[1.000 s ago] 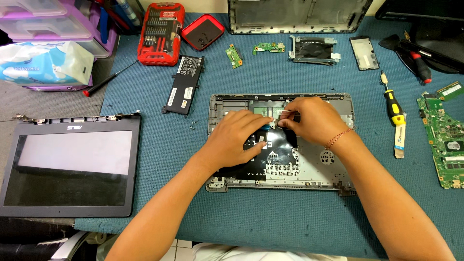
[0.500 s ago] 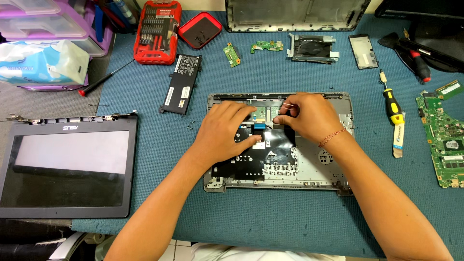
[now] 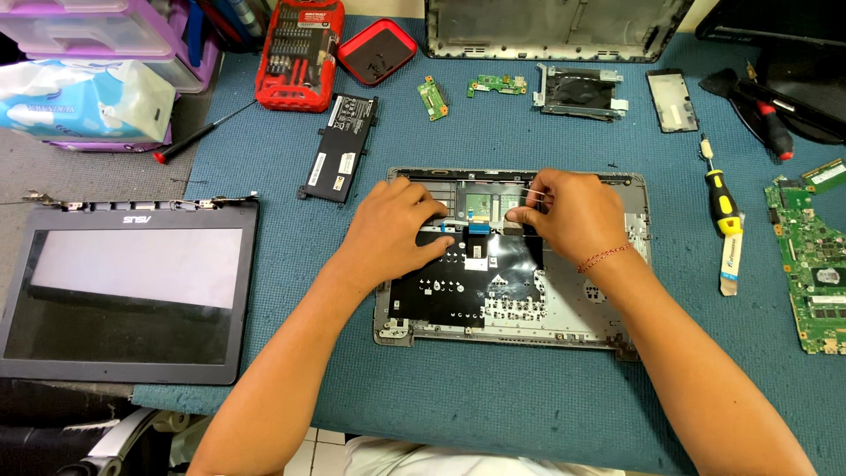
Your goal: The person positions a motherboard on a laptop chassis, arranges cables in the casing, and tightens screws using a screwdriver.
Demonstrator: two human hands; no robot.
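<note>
An opened grey laptop base (image 3: 582,326) lies inside-up on the blue mat, with a black sheet over its keyboard back. My left hand (image 3: 397,234) rests palm-down on its upper left part, fingertips touching the area by a small blue ribbon tab (image 3: 477,228). My right hand (image 3: 564,216) hovers over the upper middle, thumb and fingers pinched on a thin pale flat cable (image 3: 531,193). A red thread bracelet circles my right wrist.
A detached screen panel (image 3: 132,286) lies at left. A black battery (image 3: 339,148), red bit set (image 3: 298,53), small green boards (image 3: 498,85), a drive bracket (image 3: 577,90), a yellow-handled screwdriver (image 3: 723,198) and a green motherboard (image 3: 811,264) surround the base.
The view has shifted slightly. Both hands stayed over the base's upper middle; the right hand's pinch has moved a little upward with the thin cable.
</note>
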